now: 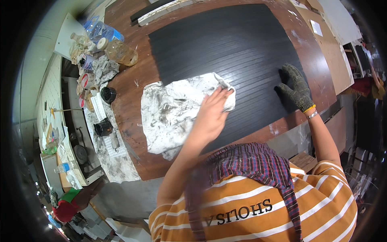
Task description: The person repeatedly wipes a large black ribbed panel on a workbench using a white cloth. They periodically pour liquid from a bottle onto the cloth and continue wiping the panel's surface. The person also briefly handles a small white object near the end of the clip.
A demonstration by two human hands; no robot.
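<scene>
My bare left hand (209, 119) presses on a white cloth (169, 112) with black smears, its fingers at the cloth's bunched right edge. The cloth lies partly over a black panel (217, 42) with fine parallel streaks, and partly on the brown tabletop (130, 87). On my right hand (295, 87) is a dark knitted glove with a yellow cuff edge. That hand is over the panel's right side, thumb apart from the fingers, holding nothing. Whether its palm touches the panel cannot be told.
Along the table's left side stand a blue-tinted plastic bottle (102, 31), a jar of amber liquid (119, 53), a crumpled rag (104, 68) and black-stained cups (108, 94). White strips (163, 12) lie at the far edge. Cardboard (328, 45) is at right. Another person (68, 208) is at lower left.
</scene>
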